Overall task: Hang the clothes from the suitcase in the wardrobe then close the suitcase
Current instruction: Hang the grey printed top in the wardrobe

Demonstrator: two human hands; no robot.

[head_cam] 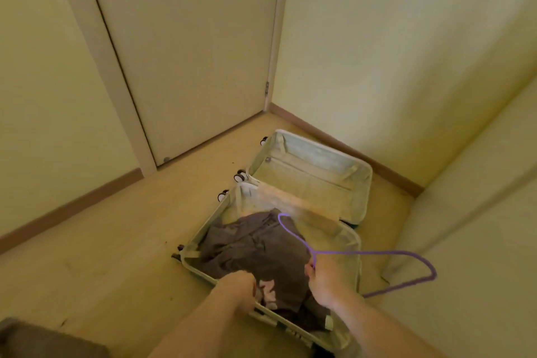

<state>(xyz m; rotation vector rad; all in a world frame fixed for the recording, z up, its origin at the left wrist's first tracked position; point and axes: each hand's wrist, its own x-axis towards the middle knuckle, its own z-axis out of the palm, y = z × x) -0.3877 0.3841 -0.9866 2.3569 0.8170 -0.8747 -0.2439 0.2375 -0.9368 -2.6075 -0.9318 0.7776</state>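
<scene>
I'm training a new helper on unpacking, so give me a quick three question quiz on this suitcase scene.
1. True or false: the suitcase lies open on the floor.
2. What does the right hand hold: A) purple hanger, B) shoe, C) zipper?
3. What does the left hand reach to?

Key: 1 true. 2 A. 3 The dark clothes in the near half of the suitcase.

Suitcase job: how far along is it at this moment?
Done: the far half of the suitcase lies empty. In hand: the right hand holds a purple hanger; the left hand grips the grey clothes. Left: hanging them, closing the suitcase.
</scene>
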